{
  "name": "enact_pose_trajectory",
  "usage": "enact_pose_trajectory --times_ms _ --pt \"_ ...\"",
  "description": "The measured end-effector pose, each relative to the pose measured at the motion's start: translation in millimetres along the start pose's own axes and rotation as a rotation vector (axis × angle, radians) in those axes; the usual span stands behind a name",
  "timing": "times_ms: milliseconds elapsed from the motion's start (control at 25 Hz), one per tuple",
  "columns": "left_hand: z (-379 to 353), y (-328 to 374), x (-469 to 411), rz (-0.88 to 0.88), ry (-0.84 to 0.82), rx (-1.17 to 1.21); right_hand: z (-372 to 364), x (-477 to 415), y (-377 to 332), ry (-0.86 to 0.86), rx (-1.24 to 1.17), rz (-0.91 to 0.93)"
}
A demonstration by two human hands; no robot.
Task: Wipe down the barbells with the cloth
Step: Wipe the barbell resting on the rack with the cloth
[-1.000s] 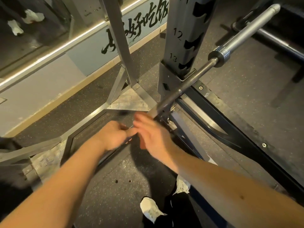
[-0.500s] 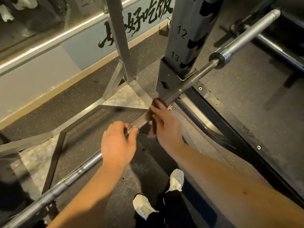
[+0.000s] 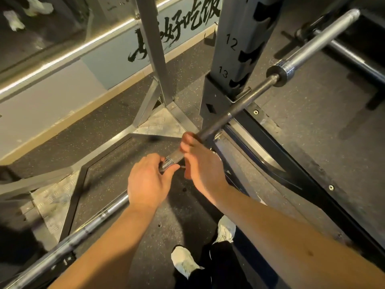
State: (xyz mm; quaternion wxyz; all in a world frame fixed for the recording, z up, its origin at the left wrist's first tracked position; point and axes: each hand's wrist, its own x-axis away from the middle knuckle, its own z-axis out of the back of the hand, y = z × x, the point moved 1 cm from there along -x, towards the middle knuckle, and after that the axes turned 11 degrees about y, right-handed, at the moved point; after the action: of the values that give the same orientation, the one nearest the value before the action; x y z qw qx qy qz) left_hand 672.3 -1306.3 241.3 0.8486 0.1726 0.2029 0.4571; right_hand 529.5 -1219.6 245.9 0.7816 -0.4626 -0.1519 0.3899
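Barbell point(image 3: 250, 98): resting on rack point(image 3: 239, 49), slanting up to the right; left hand point(image 3: 149, 182) and right hand point(image 3: 201, 163) each curled round its shaft, close together.

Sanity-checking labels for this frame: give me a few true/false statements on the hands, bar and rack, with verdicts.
1. The left hand and the right hand both grip the barbell. True.
2. The barbell lies on the floor. False: it sits raised, in a hook on the rack upright.
3. The rack upright carries the numbers 12 and 13. True.
4. Weight plates are loaded on the far sleeve. False: the sleeve is bare.
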Motion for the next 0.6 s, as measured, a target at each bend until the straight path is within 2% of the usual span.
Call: enact_pose_trajectory --times_ms 80,160,240,320,400,520,600 --pt "-0.2 -3.3 -3.0 -0.053 -0.03 0.0 8.6 3.5 3.3 -0.016 -0.061 0.107" --pt "1.8 -2.0 -6.1 -0.034 -0.076 -0.001 25.5 -1.4 19.2 0.06 -0.128 -0.052" --pt "2.3 -0.8 -9.4 0.057 -0.158 0.04 37.1 3.2 28.6 0.051 -0.165 -0.174" --pt "2.5 -2.8 -17.5 0.188 -0.268 0.189 44.5 10.7 37.4 0.041 -0.148 -0.187" --pt "2.8 -8.6 -31.8 0.324 -0.389 0.41 52.8 9.6 46.6 0.11 -0.071 -0.188" --pt "4.6 -16.4 -48.1 0.388 -0.649 0.67 64.0 -7.8 51.3 0.211 -0.001 -0.225" --pt "9.3 -17.5 -56.2 0.424 -0.778 0.735 63.8 -30.7 54.1 0.251 -0.006 -0.245"
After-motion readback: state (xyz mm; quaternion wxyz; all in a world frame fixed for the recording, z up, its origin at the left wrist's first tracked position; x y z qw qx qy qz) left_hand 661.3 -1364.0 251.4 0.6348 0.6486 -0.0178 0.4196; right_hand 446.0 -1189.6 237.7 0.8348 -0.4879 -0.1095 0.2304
